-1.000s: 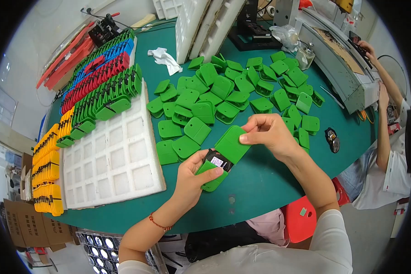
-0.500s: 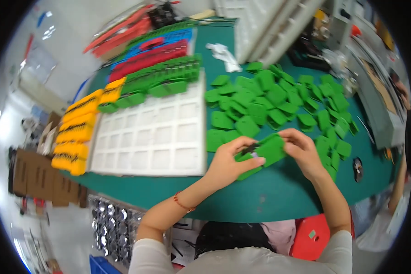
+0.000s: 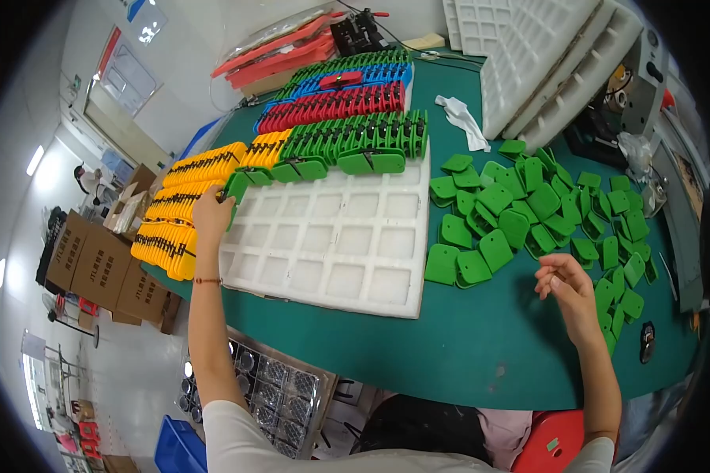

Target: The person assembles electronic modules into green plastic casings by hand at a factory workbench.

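My left hand point(image 3: 211, 217) is closed on a green plastic piece point(image 3: 235, 195), standing on edge at the far left corner of the white gridded tray point(image 3: 315, 248). Its fingers partly hide the piece. Beside that hand are rows of yellow pieces point(image 3: 183, 205) with black fittings. Along the tray's far side runs a row of green pieces point(image 3: 355, 138) with black fittings, two larger-looking ones lying in front. My right hand point(image 3: 569, 298) hovers over the green table, fingers loosely curled and apart, nothing visible in them. Closest to it is a heap of loose green rounded pieces point(image 3: 513, 217).
Red and blue rows point(image 3: 335, 106) stand behind the green row. A white cloth point(image 3: 461, 122) lies near upright white trays point(image 3: 536, 71) at the back right. A small dark round object point(image 3: 647, 341) sits at the right. Cardboard boxes point(image 3: 95, 264) stand on the floor left.
My left hand has moved from in front of me to the tray's far left corner with the green piece. My right hand has let go of it and shifted slightly right. The view has turned.
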The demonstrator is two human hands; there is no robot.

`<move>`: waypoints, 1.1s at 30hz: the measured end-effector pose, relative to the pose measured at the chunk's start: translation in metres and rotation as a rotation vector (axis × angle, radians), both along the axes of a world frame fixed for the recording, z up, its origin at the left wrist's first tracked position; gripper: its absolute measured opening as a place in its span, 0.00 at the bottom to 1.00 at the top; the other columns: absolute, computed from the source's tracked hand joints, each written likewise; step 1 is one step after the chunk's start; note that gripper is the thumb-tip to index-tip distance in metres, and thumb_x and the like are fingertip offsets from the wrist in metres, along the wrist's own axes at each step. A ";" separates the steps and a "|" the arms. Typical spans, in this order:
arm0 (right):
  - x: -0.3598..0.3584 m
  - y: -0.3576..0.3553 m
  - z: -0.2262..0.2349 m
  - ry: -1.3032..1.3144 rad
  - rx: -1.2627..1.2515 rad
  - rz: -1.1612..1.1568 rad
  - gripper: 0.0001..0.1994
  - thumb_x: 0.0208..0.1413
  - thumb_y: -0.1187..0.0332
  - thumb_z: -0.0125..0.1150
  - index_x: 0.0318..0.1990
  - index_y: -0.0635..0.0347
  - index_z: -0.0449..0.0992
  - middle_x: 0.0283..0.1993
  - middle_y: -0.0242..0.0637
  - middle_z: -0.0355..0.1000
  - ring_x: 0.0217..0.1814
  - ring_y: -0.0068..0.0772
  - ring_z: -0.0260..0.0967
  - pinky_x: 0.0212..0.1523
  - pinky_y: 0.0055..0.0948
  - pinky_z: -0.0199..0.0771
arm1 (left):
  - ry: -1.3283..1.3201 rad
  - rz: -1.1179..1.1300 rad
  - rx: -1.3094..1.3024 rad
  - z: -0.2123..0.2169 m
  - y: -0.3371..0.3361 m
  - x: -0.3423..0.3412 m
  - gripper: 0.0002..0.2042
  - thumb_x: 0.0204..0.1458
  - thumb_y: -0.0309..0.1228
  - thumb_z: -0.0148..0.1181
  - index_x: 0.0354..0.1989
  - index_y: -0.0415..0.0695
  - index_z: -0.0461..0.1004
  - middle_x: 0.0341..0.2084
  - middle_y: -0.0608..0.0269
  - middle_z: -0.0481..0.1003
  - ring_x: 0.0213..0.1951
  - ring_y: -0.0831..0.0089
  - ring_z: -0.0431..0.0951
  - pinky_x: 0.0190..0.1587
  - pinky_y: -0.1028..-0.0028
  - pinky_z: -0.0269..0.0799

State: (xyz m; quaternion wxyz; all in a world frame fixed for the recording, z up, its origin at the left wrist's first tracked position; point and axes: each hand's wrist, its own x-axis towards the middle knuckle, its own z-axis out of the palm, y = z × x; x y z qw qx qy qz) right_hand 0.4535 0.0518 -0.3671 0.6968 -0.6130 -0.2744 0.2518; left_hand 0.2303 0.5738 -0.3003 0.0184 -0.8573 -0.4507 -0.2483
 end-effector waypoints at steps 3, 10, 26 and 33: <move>0.001 0.001 0.003 -0.008 -0.004 -0.006 0.17 0.52 0.65 0.55 0.47 0.65 0.68 0.38 0.34 0.69 0.33 0.23 0.65 0.38 0.23 0.65 | 0.025 0.047 0.009 -0.015 0.039 -0.010 0.19 0.41 0.36 0.62 0.42 0.42 0.75 0.33 0.48 0.77 0.38 0.54 0.76 0.41 0.62 0.70; -0.002 0.004 0.001 -0.018 -0.011 -0.043 0.13 0.52 0.69 0.54 0.45 0.65 0.69 0.36 0.34 0.69 0.33 0.24 0.65 0.36 0.22 0.65 | -0.018 0.062 -0.012 -0.035 0.062 -0.003 0.20 0.42 0.39 0.61 0.43 0.42 0.74 0.35 0.46 0.76 0.40 0.52 0.75 0.42 0.61 0.70; 0.010 -0.076 0.063 -0.411 -0.224 -0.202 0.13 0.55 0.70 0.55 0.47 0.63 0.68 0.38 0.32 0.70 0.38 0.20 0.66 0.39 0.22 0.67 | -0.069 -0.285 0.026 -0.065 0.139 -0.037 0.29 0.26 0.21 0.65 0.47 0.36 0.70 0.40 0.46 0.74 0.44 0.51 0.73 0.48 0.65 0.68; 0.035 -0.231 0.038 -0.778 -1.064 -0.664 0.23 0.49 0.65 0.60 0.50 0.67 0.64 0.49 0.48 0.66 0.54 0.47 0.63 0.54 0.38 0.63 | -0.026 -0.047 -0.056 -0.072 0.132 -0.005 0.29 0.25 0.18 0.64 0.46 0.33 0.69 0.39 0.47 0.74 0.43 0.50 0.73 0.46 0.64 0.67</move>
